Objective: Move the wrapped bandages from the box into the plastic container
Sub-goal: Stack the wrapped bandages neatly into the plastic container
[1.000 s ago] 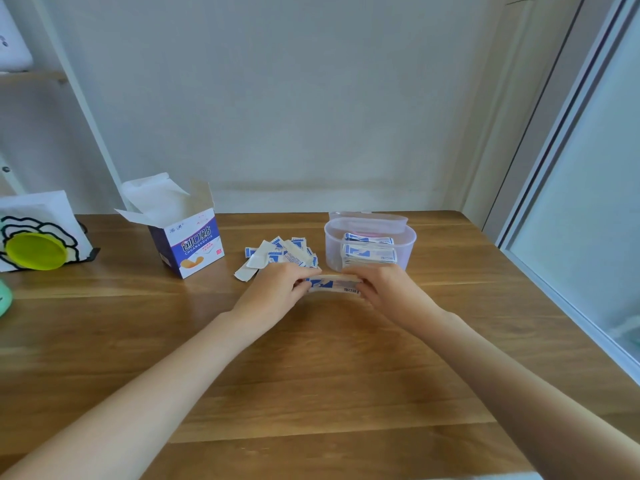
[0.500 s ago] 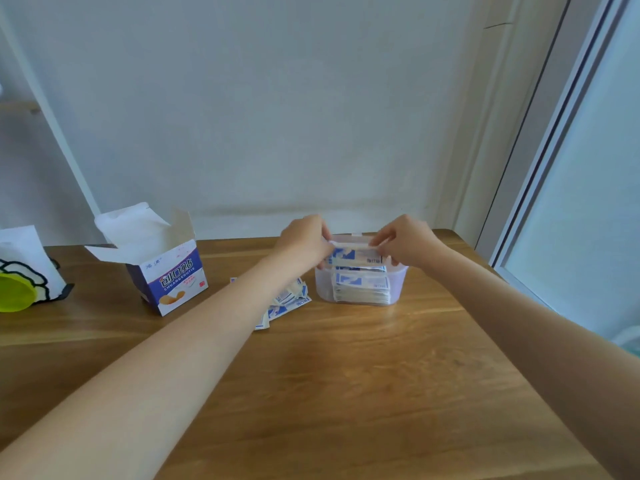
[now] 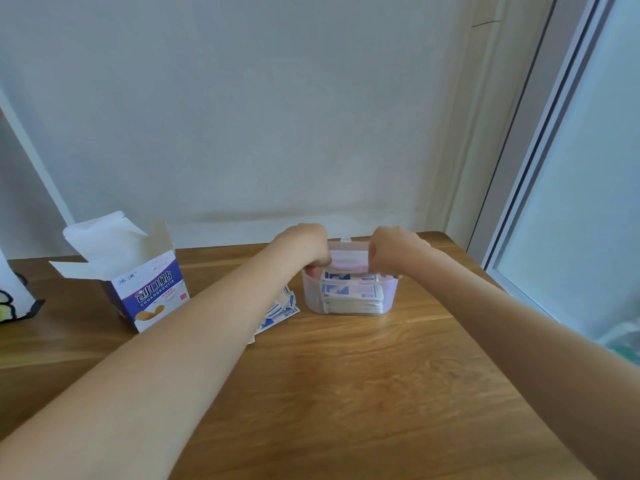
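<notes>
Head view: both hands are over the plastic container (image 3: 349, 299), far-centre on the wooden table (image 3: 381, 393). Left hand (image 3: 304, 244) sits at the container's left rim w/ fingers curled down; right hand (image 3: 391, 251) at the right rim, same posture. Between them, at rim level, is a pale strip: looks like a bundle of wrapped bandages (image 3: 348, 263) pinched at each end, left hand on the left end, right hand on the right. Fingertips are mostly hidden behind knuckles, so exact contact can't be made out.

Inside the container, thru the clear wall: a stack of wrapped bandages (image 3: 351, 299), blue/white wrappers lying flat, filling most of its height. Something pale stands behind the container's far rim; can't tell what it is.

Loose bandages (image 3: 280, 310) lie on the table just left of the container, partly hidden by the left forearm.

Bandage box (image 3: 149, 292) stands further left, top flaps open, blue/white print facing near-right. Well apart from the container.

Far left edge: part of a white object w/ black outline (image 3: 14, 299), mostly cut off.
</notes>
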`<action>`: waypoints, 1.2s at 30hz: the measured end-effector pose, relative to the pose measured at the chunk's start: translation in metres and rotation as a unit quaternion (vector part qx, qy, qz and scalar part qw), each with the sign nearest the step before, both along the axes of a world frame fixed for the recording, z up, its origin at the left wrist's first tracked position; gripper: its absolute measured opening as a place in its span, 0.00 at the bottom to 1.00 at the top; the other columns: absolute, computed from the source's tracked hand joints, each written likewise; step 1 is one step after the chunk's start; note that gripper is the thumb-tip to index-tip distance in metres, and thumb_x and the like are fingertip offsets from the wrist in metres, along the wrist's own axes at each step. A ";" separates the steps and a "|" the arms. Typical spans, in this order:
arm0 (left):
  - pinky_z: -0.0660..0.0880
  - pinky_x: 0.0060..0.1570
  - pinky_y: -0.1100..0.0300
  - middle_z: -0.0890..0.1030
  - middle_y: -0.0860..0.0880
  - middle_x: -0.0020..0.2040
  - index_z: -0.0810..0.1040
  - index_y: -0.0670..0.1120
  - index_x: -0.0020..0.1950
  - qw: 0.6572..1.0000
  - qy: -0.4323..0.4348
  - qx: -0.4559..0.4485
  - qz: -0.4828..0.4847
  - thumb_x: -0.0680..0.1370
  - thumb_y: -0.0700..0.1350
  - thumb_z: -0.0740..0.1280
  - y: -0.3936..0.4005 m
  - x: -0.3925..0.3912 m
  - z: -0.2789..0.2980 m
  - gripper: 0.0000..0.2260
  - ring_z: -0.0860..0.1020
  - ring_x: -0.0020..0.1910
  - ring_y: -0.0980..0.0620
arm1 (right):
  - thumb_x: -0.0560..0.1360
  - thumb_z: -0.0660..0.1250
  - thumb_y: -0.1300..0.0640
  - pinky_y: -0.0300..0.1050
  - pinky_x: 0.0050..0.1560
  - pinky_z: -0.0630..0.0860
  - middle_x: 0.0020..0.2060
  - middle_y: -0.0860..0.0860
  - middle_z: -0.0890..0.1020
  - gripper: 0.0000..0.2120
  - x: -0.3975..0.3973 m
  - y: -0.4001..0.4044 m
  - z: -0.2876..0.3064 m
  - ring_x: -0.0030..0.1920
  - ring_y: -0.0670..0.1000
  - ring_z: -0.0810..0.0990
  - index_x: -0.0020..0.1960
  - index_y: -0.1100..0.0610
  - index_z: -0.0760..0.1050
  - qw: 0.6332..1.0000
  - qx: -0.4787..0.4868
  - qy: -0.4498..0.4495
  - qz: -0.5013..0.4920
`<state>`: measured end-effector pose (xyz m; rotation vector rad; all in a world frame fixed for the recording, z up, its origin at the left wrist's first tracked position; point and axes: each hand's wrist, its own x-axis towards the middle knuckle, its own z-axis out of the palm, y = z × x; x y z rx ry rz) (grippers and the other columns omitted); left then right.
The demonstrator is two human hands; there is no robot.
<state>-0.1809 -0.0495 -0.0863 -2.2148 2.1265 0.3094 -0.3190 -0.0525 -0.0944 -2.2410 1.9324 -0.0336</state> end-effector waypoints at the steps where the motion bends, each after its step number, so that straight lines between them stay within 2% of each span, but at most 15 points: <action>1: 0.65 0.29 0.63 0.72 0.48 0.29 0.72 0.43 0.35 1.000 0.005 0.013 0.008 0.76 0.37 0.61 -0.001 -0.001 0.002 0.10 0.69 0.26 0.51 | 0.72 0.63 0.64 0.43 0.40 0.74 0.37 0.53 0.79 0.05 -0.001 -0.001 0.003 0.35 0.53 0.78 0.46 0.60 0.76 1.000 -0.008 -0.004 -0.002; 2: 0.65 0.27 0.63 0.72 0.47 0.29 0.71 0.43 0.35 1.000 0.011 0.025 0.014 0.77 0.37 0.59 -0.002 -0.003 0.004 0.10 0.69 0.25 0.51 | 0.72 0.61 0.64 0.41 0.38 0.73 0.34 0.52 0.78 0.04 -0.002 -0.001 0.007 0.32 0.52 0.77 0.42 0.59 0.75 1.000 -0.012 -0.007 -0.004; 4: 0.64 0.21 0.66 0.71 0.46 0.29 0.71 0.41 0.37 0.998 0.023 0.057 0.025 0.79 0.39 0.56 -0.004 -0.008 0.006 0.11 0.69 0.18 0.52 | 0.73 0.60 0.64 0.39 0.32 0.71 0.31 0.53 0.77 0.08 -0.003 -0.004 0.010 0.26 0.50 0.74 0.37 0.59 0.73 1.000 0.008 -0.010 -0.007; 7: 0.61 0.15 0.71 0.70 0.46 0.29 0.69 0.39 0.49 0.992 0.056 0.100 0.044 0.81 0.40 0.52 -0.007 -0.013 0.007 0.08 0.64 0.09 0.54 | 0.74 0.58 0.64 0.41 0.31 0.71 0.34 0.55 0.79 0.10 -0.001 -0.008 0.011 0.24 0.50 0.72 0.34 0.59 0.71 0.999 0.040 0.002 -0.005; 9: 0.62 0.18 0.68 0.71 0.46 0.30 0.70 0.40 0.54 0.992 0.053 0.104 0.046 0.81 0.41 0.52 -0.008 -0.017 0.007 0.09 0.64 0.12 0.53 | 0.75 0.58 0.65 0.41 0.31 0.71 0.32 0.55 0.78 0.09 0.003 -0.010 0.012 0.25 0.50 0.72 0.36 0.59 0.70 0.998 0.053 0.030 0.002; 12: 0.62 0.22 0.63 0.68 0.46 0.30 0.69 0.40 0.60 0.989 0.070 0.123 0.048 0.82 0.44 0.52 -0.009 -0.023 0.004 0.13 0.64 0.21 0.52 | 0.76 0.58 0.65 0.39 0.29 0.68 0.28 0.53 0.74 0.07 0.010 -0.007 0.014 0.25 0.49 0.70 0.39 0.61 0.71 0.993 0.102 0.056 0.018; 14: 0.61 0.23 0.63 0.66 0.46 0.29 0.69 0.38 0.56 0.984 0.093 0.141 0.055 0.82 0.46 0.52 -0.010 -0.027 0.001 0.12 0.62 0.24 0.52 | 0.76 0.60 0.63 0.38 0.29 0.67 0.30 0.52 0.74 0.11 0.014 -0.007 0.012 0.27 0.48 0.69 0.35 0.60 0.69 0.989 0.131 0.071 0.025; 16: 0.60 0.25 0.63 0.65 0.46 0.29 0.69 0.38 0.51 0.983 0.099 0.145 0.059 0.82 0.46 0.52 -0.011 -0.028 -0.001 0.12 0.62 0.25 0.52 | 0.77 0.60 0.61 0.38 0.32 0.69 0.32 0.51 0.73 0.11 0.018 -0.009 0.007 0.30 0.48 0.71 0.36 0.59 0.70 0.986 0.134 0.091 0.028; 18: 0.62 0.26 0.62 0.69 0.46 0.30 0.71 0.39 0.43 0.987 0.078 0.131 0.057 0.82 0.45 0.53 -0.014 -0.027 -0.002 0.14 0.64 0.25 0.52 | 0.77 0.59 0.61 0.41 0.40 0.72 0.36 0.51 0.74 0.08 0.020 -0.011 0.002 0.38 0.51 0.75 0.44 0.60 0.76 0.987 0.125 0.098 0.027; 20: 0.63 0.26 0.62 0.72 0.46 0.28 0.74 0.40 0.36 0.989 0.044 0.134 0.053 0.82 0.46 0.53 -0.017 -0.025 -0.004 0.18 0.65 0.23 0.51 | 0.77 0.59 0.61 0.43 0.43 0.72 0.35 0.51 0.73 0.08 0.021 -0.012 0.001 0.43 0.53 0.74 0.49 0.58 0.76 0.987 0.126 0.100 0.026; 23: 0.63 0.22 0.65 0.71 0.49 0.21 0.74 0.41 0.37 0.985 0.030 0.157 0.058 0.82 0.47 0.53 -0.016 -0.022 -0.007 0.18 0.64 0.17 0.54 | 0.77 0.59 0.63 0.41 0.35 0.69 0.34 0.53 0.71 0.07 0.021 -0.010 0.003 0.38 0.53 0.73 0.41 0.60 0.71 0.987 0.129 0.100 0.016; 26: 0.62 0.22 0.66 0.70 0.49 0.28 0.71 0.41 0.37 0.984 0.044 0.161 0.055 0.82 0.47 0.53 -0.016 -0.023 -0.008 0.17 0.64 0.22 0.54 | 0.77 0.58 0.63 0.39 0.30 0.65 0.31 0.53 0.69 0.13 0.020 -0.012 0.002 0.29 0.49 0.67 0.34 0.59 0.64 0.988 0.131 0.083 0.007; 30: 0.62 0.20 0.67 0.69 0.49 0.29 0.71 0.42 0.37 0.981 0.067 0.176 0.052 0.82 0.49 0.53 -0.017 -0.022 -0.007 0.18 0.63 0.24 0.55 | 0.77 0.59 0.62 0.39 0.32 0.66 0.32 0.52 0.69 0.12 0.021 -0.015 -0.004 0.31 0.48 0.67 0.35 0.59 0.65 0.988 0.131 0.085 0.015; 33: 0.63 0.22 0.66 0.70 0.50 0.30 0.71 0.43 0.37 0.982 0.066 0.170 0.047 0.82 0.50 0.53 -0.014 -0.021 -0.006 0.18 0.64 0.23 0.55 | 0.77 0.59 0.62 0.41 0.39 0.70 0.33 0.52 0.69 0.04 0.020 -0.013 -0.003 0.32 0.49 0.69 0.43 0.61 0.68 0.989 0.127 0.075 0.016; 36: 0.63 0.19 0.67 0.70 0.48 0.30 0.70 0.42 0.36 0.985 0.047 0.159 0.045 0.82 0.49 0.53 -0.012 -0.022 -0.002 0.19 0.66 0.20 0.54 | 0.78 0.56 0.63 0.39 0.31 0.67 0.29 0.51 0.72 0.13 0.020 -0.011 0.003 0.28 0.48 0.69 0.34 0.61 0.67 0.991 0.113 0.075 0.017</action>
